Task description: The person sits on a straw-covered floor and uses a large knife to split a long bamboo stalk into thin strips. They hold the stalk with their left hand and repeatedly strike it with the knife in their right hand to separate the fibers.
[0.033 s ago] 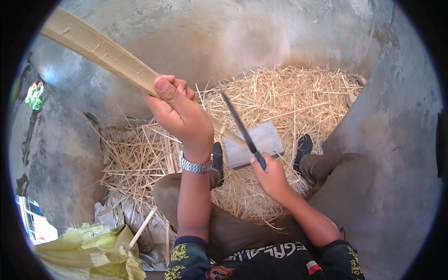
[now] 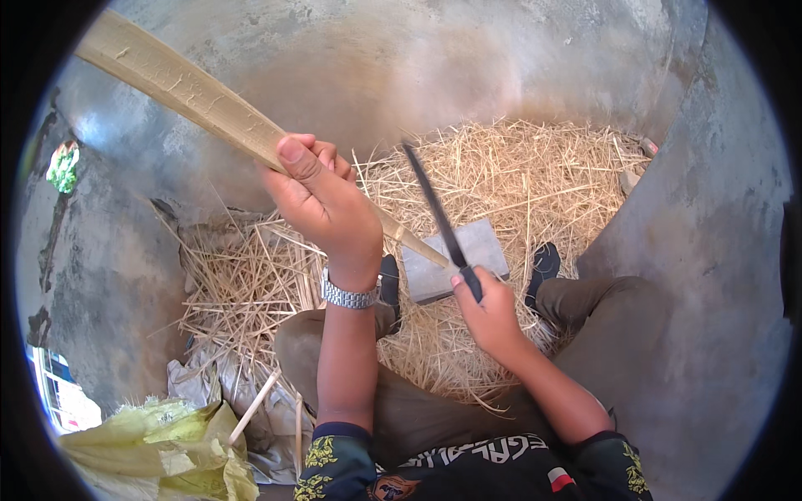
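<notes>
A long split bamboo strip (image 2: pixel 180 82) slants down from the upper left toward the middle. My left hand (image 2: pixel 322 200) is closed around it partway along, thumb on top; a metal-band watch (image 2: pixel 348 296) circles that wrist. Below the hand the strip narrows past a node, its lower end over a grey rectangular block (image 2: pixel 489 250). In my right hand (image 2: pixel 491 313) is a dark-bladed knife (image 2: pixel 434 200), gripped by its black handle and pointing up and slightly left. The blade passes close to the strip's lower end; I cannot tell whether they touch.
Dry straw-like shavings (image 2: pixel 535 167) cover the floor around the block and my feet. Grey concrete walls (image 2: pixel 668 367) curve around me. A yellow-green sack (image 2: pixel 159 455) and thin sticks (image 2: pixel 255 407) lie at lower left.
The knife and my right hand have shifted slightly to the right, and the blade tip now sits a little higher. My left hand and the bamboo strip look nearly unchanged.
</notes>
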A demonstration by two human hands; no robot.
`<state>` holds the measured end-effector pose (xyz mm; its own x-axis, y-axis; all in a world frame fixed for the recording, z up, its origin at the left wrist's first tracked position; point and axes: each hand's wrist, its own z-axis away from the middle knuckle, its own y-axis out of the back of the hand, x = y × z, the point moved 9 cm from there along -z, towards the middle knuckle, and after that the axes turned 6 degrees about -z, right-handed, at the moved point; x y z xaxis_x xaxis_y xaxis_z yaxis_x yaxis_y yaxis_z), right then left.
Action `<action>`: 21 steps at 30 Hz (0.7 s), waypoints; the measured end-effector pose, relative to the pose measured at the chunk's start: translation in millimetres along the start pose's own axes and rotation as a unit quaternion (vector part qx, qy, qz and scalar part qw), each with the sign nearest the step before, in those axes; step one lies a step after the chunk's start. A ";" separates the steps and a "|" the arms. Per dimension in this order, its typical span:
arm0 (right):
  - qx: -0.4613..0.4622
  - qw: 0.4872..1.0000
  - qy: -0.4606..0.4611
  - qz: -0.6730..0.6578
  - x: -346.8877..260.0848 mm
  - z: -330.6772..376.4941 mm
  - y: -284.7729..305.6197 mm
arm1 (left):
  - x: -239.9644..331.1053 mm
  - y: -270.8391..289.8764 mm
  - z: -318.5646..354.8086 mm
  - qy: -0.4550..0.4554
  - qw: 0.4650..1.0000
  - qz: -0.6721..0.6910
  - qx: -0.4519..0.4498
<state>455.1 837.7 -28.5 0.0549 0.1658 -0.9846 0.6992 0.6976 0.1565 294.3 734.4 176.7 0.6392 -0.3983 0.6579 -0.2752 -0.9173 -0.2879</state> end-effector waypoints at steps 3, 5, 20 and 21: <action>0.057 0.989 0.081 -0.106 -52.1 -4.1 15.8 | -6.3 5.3 -1.7 -0.003 1.000 0.006 -0.003; 0.069 0.976 0.096 -0.185 -50.1 -4.6 16.5 | -2.6 2.0 -1.6 -0.003 1.000 0.006 -0.011; -0.138 0.972 -0.107 0.157 26.1 -28.5 -26.9 | -20.0 11.8 -13.7 0.043 0.999 0.033 0.008; -0.136 0.972 -0.104 0.161 23.9 -27.8 -29.8 | -14.1 10.0 -12.9 0.027 0.999 0.029 0.006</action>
<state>415.8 840.3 -54.5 0.4027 0.2817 -0.8709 0.4082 0.7964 0.4463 273.3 730.7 173.6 0.5832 -0.4500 0.6763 -0.3019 -0.8930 -0.3338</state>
